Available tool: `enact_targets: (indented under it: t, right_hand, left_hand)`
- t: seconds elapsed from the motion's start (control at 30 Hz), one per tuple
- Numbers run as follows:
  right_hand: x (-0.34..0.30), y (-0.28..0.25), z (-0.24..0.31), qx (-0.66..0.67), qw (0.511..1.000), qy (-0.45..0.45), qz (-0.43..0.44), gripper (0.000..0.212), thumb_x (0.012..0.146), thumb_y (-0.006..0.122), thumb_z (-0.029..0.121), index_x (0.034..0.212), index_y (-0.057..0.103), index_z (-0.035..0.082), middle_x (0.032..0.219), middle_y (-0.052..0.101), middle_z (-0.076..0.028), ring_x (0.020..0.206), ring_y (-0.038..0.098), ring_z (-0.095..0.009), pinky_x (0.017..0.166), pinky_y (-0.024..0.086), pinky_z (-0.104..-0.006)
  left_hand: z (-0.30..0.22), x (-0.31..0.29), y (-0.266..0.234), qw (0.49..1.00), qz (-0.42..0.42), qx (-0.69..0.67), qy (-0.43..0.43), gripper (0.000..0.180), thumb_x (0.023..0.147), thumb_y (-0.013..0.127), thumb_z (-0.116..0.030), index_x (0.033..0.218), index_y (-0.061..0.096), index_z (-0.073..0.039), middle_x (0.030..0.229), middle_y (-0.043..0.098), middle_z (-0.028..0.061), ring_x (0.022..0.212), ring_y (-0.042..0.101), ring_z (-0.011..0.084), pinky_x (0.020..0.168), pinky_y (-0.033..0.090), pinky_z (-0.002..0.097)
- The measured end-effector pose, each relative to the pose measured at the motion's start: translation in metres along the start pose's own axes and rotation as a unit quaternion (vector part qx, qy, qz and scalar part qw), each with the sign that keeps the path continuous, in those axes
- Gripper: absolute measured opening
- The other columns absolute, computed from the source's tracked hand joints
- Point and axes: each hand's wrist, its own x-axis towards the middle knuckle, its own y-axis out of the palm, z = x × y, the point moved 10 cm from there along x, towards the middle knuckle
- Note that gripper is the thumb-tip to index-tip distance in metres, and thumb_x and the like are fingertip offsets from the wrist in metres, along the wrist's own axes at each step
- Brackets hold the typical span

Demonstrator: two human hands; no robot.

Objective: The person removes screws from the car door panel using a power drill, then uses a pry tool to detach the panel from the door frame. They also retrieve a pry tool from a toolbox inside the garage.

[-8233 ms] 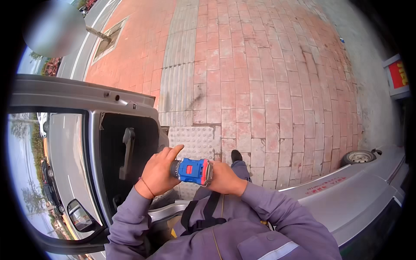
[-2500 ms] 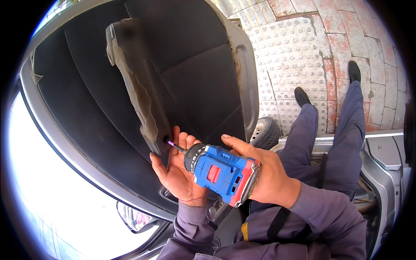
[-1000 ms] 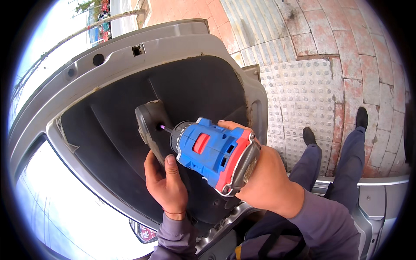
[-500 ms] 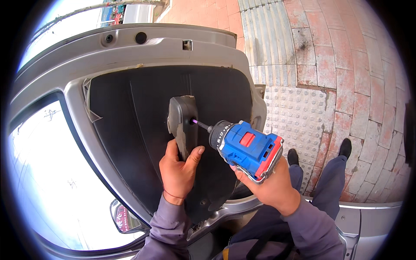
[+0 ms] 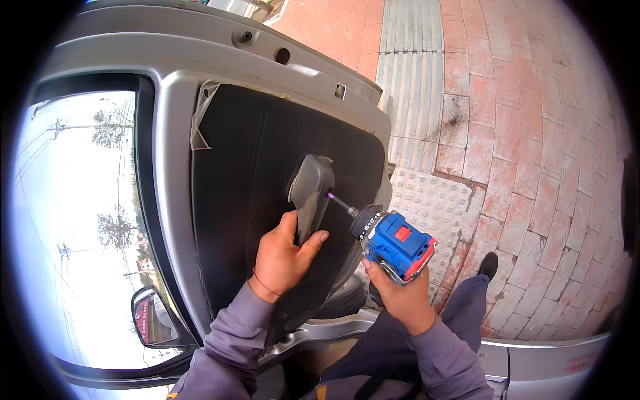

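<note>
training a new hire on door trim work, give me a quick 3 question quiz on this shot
1. True or false: the left hand rests on the grey door handle.
2. Which hand holds the blue cordless drill? A. left hand B. right hand C. both
3. Fill in: the drill bit points at the ____ of the open car door.

Key: 1 true; 2 B; 3 grey door handle

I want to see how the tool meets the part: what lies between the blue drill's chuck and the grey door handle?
In the head view, only the drill's thin bit spans from the blue drill to the grey door handle, its tip at the handle's edge.
</note>
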Motion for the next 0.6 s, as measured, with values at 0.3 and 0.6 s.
enact_targets:
  t: [0.3,0.6]
  right_hand:
    - [-0.025,-0.021,-0.027,-0.02,0.997,0.061,-0.049,0.03,0.088,0.082,0.012,0.112,0.069,-0.001,0.104,0.074,-0.007,0.091,0.07,-0.015,0.083,0.055,-0.0303]
    - [-0.063,-0.066,0.038,-0.056,0.997,0.048,-0.033,0.033,0.092,0.076,0.004,0.122,0.064,-0.001,0.104,0.075,-0.01,0.096,0.072,-0.018,0.089,0.056,-0.0323]
  left_hand:
    - [0.002,0.0,0.018,0.994,0.073,0.002,0.076,0.041,0.091,0.078,-0.028,0.112,0.055,-0.001,0.081,0.068,0.0216,0.075,0.07,0.0417,0.062,0.054,0.0449]
    - [-0.044,-0.031,0.018,0.989,0.022,-0.144,-0.023,0.041,0.09,0.078,-0.026,0.108,0.054,0.001,0.087,0.067,0.0266,0.079,0.067,0.0467,0.065,0.055,0.0465]
